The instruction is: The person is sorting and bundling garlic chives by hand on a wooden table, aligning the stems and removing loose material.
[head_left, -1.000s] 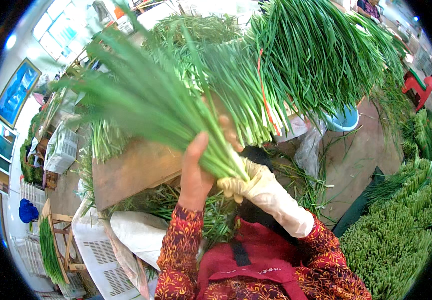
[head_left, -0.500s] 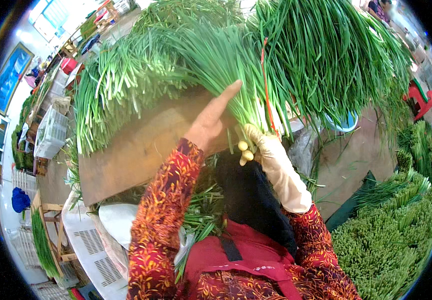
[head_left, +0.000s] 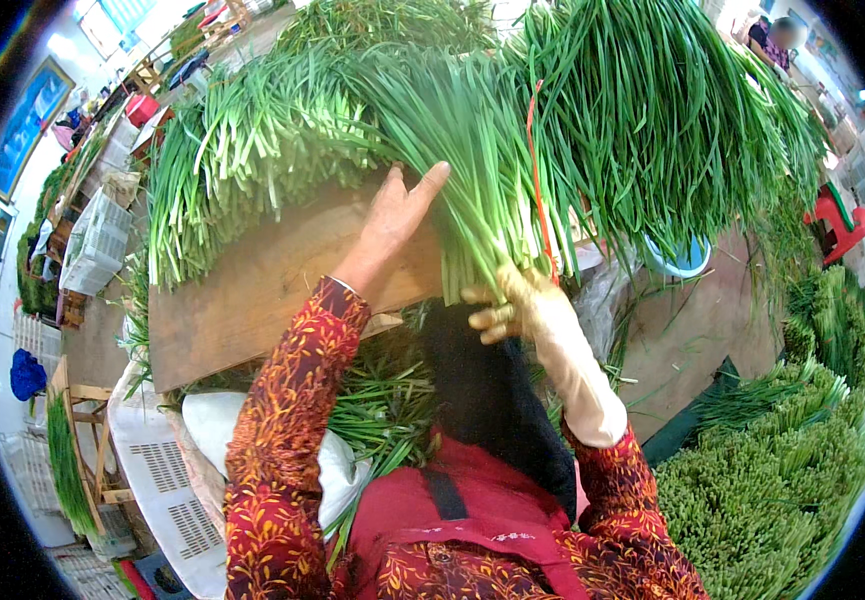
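Note:
My bare left hand (head_left: 392, 220) is open beside the left edge of a bunch of garlic chives (head_left: 462, 170), thumb and fingers apart. The right hand (head_left: 522, 305), in a pale glove with yellowish fingertips, is closed loosely around the lower white stalks of that bunch. Its fingers show below and left of the stalks. The long green leaves fan away to the far side. A thin red strip (head_left: 534, 170) hangs along the bunch's right side. Chives (head_left: 252, 160) lie in a heap, stalk ends toward me, on a wooden board (head_left: 272, 290) at the left.
A larger heap of chives (head_left: 652, 120) hangs over at the far right, above a blue basin (head_left: 680, 258). Many bundles (head_left: 772, 500) stand at the lower right. A white plastic crate (head_left: 167, 480) is at lower left, a red stool (head_left: 837, 225) at far right. Another person (head_left: 767, 45) is far off.
My left hand has drawn back leftward and its fingers have spread. The right hand's fingers have loosened and extended to the left at the stalk ends.

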Motion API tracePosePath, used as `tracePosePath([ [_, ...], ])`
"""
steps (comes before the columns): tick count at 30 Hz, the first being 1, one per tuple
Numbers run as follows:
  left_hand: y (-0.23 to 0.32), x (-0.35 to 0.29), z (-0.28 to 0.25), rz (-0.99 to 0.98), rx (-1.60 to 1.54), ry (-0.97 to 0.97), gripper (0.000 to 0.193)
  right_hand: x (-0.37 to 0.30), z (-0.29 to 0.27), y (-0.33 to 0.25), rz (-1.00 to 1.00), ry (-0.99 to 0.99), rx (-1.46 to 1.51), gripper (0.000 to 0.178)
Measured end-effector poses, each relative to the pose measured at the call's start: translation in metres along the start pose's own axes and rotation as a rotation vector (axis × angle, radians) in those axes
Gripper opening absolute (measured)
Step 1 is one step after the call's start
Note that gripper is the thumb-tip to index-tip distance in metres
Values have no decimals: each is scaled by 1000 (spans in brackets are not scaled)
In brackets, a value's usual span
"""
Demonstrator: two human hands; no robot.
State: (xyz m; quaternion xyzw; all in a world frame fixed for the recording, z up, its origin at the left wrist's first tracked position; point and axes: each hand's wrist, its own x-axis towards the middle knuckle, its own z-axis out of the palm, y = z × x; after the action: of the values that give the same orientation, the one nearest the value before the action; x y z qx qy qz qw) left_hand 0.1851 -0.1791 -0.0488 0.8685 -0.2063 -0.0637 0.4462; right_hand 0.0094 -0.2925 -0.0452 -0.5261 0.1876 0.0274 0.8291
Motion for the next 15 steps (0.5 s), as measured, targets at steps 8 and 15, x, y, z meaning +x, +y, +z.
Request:
tracePosePath([
  [8,-3,3,45,-92,-673,101,39,-66,-53,-28,-32,75,-233,32],
  [15,9,8,44,-56,-504,80,33,14,-55,-74,-360,312,-704,25],
])
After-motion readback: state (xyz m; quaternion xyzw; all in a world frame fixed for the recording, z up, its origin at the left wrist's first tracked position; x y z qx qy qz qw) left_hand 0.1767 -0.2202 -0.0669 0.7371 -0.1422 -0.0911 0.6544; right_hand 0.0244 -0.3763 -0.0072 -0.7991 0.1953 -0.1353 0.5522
